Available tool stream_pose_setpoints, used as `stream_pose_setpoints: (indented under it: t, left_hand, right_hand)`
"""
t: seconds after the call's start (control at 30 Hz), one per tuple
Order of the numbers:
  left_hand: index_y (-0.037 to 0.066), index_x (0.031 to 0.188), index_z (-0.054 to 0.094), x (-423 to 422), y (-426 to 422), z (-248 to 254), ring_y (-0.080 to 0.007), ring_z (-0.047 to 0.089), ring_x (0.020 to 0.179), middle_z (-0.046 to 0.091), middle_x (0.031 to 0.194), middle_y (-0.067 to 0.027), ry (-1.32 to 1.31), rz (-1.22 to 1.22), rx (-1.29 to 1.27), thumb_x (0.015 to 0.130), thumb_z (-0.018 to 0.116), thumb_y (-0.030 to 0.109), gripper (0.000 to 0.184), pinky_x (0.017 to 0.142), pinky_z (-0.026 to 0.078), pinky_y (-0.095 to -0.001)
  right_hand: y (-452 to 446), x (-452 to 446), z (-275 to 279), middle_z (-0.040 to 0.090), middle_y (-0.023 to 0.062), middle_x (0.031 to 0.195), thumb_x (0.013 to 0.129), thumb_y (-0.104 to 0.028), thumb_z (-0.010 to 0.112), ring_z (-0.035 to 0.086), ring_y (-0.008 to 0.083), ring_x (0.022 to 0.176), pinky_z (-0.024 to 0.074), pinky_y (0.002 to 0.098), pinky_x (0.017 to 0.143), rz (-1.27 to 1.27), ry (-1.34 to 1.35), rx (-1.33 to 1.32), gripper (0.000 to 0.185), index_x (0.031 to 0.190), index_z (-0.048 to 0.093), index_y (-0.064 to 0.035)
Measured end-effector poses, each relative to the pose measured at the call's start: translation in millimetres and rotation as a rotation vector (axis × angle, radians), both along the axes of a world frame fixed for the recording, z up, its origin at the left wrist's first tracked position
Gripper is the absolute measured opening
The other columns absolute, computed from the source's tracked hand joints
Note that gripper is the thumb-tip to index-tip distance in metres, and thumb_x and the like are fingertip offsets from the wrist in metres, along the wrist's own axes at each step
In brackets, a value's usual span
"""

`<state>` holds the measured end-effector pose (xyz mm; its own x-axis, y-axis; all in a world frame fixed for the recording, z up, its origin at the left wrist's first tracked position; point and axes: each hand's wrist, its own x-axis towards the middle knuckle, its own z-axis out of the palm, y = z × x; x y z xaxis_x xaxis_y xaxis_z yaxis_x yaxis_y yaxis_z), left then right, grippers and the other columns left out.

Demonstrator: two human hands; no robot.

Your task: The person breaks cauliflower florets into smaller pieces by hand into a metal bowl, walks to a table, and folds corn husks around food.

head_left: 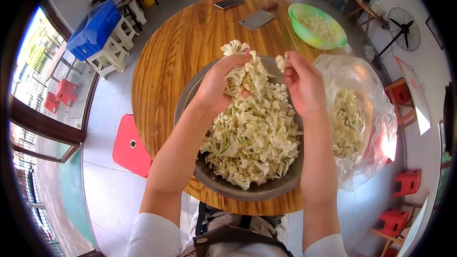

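A wide metal bowl [238, 194] heaped with cauliflower florets [252, 138] stands at the near edge of the round wooden table. Over its far left side, my left hand [220, 83] is wrapped round a branched piece of cauliflower [250, 74]. My right hand [303, 81] pinches a small floret [282, 63] between thumb and fingers, above the bowl's far right side. The two hands are apart. To the right, a clear plastic bag [376, 104] holds more cauliflower pieces.
On the wooden table [164, 66] lie a cleaver [257, 19] and a phone [229, 3]. A green basin [340, 38] with cauliflower stands at the back right. A red stool [127, 147] is at the left, and a fan [403, 28] farther right.
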<state>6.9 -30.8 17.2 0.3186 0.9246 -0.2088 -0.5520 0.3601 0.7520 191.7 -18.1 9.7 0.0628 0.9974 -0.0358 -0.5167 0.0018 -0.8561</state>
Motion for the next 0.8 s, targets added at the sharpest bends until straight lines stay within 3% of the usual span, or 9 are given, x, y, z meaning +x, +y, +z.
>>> stream_pose_setpoints:
  t: [0.17, 0.27, 0.4, 0.5, 0.63, 0.7, 0.77, 0.8]
  left_hand:
    - [0.007, 0.110, 0.057, 9.3, -9.0, 9.8, -0.0156, 0.055, 0.094, 0.056, 0.108, -0.0060, 0.311, 0.122, 0.028, 0.085, 0.048, 0.021, 0.030, 0.065, 0.043, -0.0265]
    - [0.007, 0.108, 0.058, 7.6, -4.0, 8.7, -0.0162, 0.054, 0.098, 0.055, 0.107, -0.0054, 0.327, 0.017, 0.020, 0.078, 0.057, 0.010, 0.029, 0.072, 0.046, -0.0298]
    - [0.002, 0.107, 0.057, 0.4, -0.7, -1.0, -0.0180, 0.054, 0.101, 0.055, 0.107, -0.0064, 0.539, 0.023, 0.217, 0.061, 0.062, -0.010, 0.048, 0.086, 0.045, -0.0318]
    - [0.000, 0.108, 0.056, -6.1, 1.2, -0.4, -0.0192, 0.054, 0.101, 0.056, 0.105, -0.0071, 0.494, 0.051, 0.235, 0.055, 0.063, -0.016, 0.056, 0.090, 0.044, -0.0307]
    - [0.000, 0.107, 0.057, -5.6, -3.9, 10.0, -0.0203, 0.055, 0.100, 0.056, 0.103, -0.0076, 0.601, -0.001, 0.246, 0.057, 0.063, -0.013, 0.052, 0.088, 0.044, -0.0302]
    - [0.000, 0.106, 0.057, -3.5, -6.8, 18.6, -0.0199, 0.055, 0.099, 0.056, 0.103, -0.0074, 0.561, -0.031, 0.164, 0.060, 0.063, -0.010, 0.047, 0.085, 0.045, -0.0303]
    - [0.001, 0.104, 0.059, -2.7, -7.3, 24.4, -0.0189, 0.055, 0.096, 0.056, 0.104, -0.0068, 0.361, -0.042, -0.016, 0.066, 0.063, -0.004, 0.039, 0.080, 0.047, -0.0306]
    - [0.002, 0.103, 0.059, -4.1, -7.0, 20.8, -0.0174, 0.055, 0.094, 0.056, 0.102, -0.0062, 0.445, -0.049, 0.101, 0.069, 0.061, 0.000, 0.034, 0.075, 0.047, -0.0294]
  right_hand:
    - [-1.1, -4.1, -0.7, 0.055, -0.0012, 0.070, 0.081, -0.025, 0.068, 0.047, 0.0059, 0.060, 0.0376, 0.0192, 0.053, -0.044, -0.201, 0.013, 0.024, 0.086, 0.059, -0.0033]
    - [-3.7, -8.6, 4.1, 0.054, -0.0013, 0.068, 0.082, -0.024, 0.067, 0.046, 0.0052, 0.058, 0.0360, 0.0191, 0.052, -0.102, -0.364, 0.027, 0.024, 0.085, 0.059, -0.0023]
    - [-1.7, -7.6, -0.3, 0.055, -0.0022, 0.068, 0.083, -0.021, 0.063, 0.044, 0.0040, 0.057, 0.0338, 0.0192, 0.051, -0.174, -0.507, 0.046, 0.020, 0.088, 0.062, -0.0018]
    - [0.1, -2.9, -3.9, 0.054, -0.0030, 0.068, 0.084, -0.020, 0.060, 0.042, 0.0039, 0.056, 0.0329, 0.0200, 0.051, -0.121, -0.641, 0.075, 0.018, 0.089, 0.064, -0.0025]
    - [-5.6, -5.8, -4.5, 0.050, -0.0033, 0.061, 0.086, -0.026, 0.057, 0.041, 0.0052, 0.053, 0.0331, 0.0221, 0.051, 0.105, -0.865, 0.076, 0.024, 0.089, 0.064, -0.0028]
    - [-5.1, -7.2, -8.5, 0.048, -0.0031, 0.057, 0.087, -0.029, 0.055, 0.041, 0.0058, 0.052, 0.0333, 0.0231, 0.051, 0.169, -0.917, 0.076, 0.028, 0.088, 0.064, -0.0026]
    - [-5.1, -3.8, -6.1, 0.048, -0.0027, 0.056, 0.087, -0.030, 0.054, 0.041, 0.0060, 0.052, 0.0331, 0.0235, 0.051, 0.178, -0.940, 0.055, 0.029, 0.087, 0.064, -0.0024]
    - [-5.0, -2.4, -5.4, 0.048, -0.0026, 0.056, 0.087, -0.031, 0.054, 0.041, 0.0062, 0.052, 0.0331, 0.0236, 0.051, 0.183, -0.951, 0.044, 0.030, 0.086, 0.064, -0.0023]
